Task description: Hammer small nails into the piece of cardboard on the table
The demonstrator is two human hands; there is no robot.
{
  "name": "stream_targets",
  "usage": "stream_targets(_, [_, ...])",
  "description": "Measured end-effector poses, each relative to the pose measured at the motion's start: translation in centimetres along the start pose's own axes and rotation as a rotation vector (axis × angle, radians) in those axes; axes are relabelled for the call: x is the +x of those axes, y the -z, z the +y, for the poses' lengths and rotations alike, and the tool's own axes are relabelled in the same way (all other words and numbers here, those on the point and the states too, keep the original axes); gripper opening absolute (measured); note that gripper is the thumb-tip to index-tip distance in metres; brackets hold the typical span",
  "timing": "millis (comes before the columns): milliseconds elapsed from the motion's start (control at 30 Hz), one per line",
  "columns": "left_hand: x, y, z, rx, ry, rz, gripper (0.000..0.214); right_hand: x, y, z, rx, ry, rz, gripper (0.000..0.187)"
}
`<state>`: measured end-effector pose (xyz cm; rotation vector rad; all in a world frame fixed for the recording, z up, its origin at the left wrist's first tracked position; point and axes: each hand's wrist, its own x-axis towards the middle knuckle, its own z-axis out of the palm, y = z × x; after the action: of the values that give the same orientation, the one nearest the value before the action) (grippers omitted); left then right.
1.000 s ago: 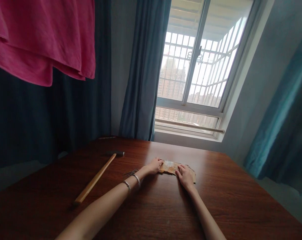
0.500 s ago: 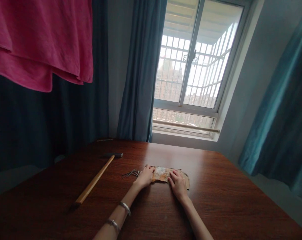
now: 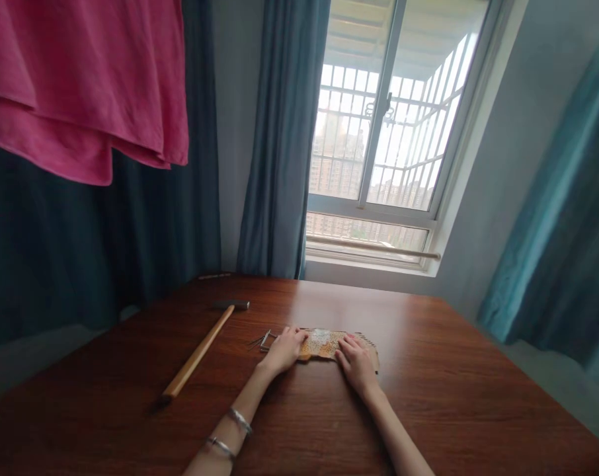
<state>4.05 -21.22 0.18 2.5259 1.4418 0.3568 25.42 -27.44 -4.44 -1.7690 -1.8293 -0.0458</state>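
Note:
A ragged piece of cardboard [image 3: 321,345], speckled with small holes and bearing a whitish shiny patch, lies flat on the brown wooden table [image 3: 289,423]. My left hand [image 3: 284,350] is closed on its left end, fingertips over the top. My right hand [image 3: 358,363] lies on its right part, fingers stretched and thumb apart. What is under both palms is hidden. Several nails [image 3: 264,341] lie in a loose pile just left of my left hand, partly covered by it. Farther left, a hammer [image 3: 200,354] with a wooden handle rests with its dark head away from me.
A pink cloth [image 3: 86,92] hangs at the upper left, in front of dark blue curtains [image 3: 274,145]. Beyond the table's far edge is a barred window [image 3: 363,207] with a rail [image 3: 373,246] across its lower part. Another curtain [image 3: 552,218] hangs on the right.
My left hand has shifted slightly left and covers more of the nails. The right hand stays on the cardboard. My view has turned a little, so the hammer and cloth appear farther right.

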Motion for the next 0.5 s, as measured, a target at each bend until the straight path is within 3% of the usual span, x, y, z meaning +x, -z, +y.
stream_targets(133, [0.0,-0.5,-0.2,0.018,-0.005,0.016,0.039,0.1,-0.2,0.2,0.013,-0.004,-0.006,0.033])
stream_targets(300, [-0.1,-1.3,0.2,0.021,-0.007,0.127,0.049,0.2,-0.6,0.6,0.055,-0.009,0.032,0.033])
stream_targets(500, [-0.2,-0.6,0.3,-0.076,0.014,0.237,0.042,0.3,-0.8,0.9,0.084,-0.019,0.061,0.03])
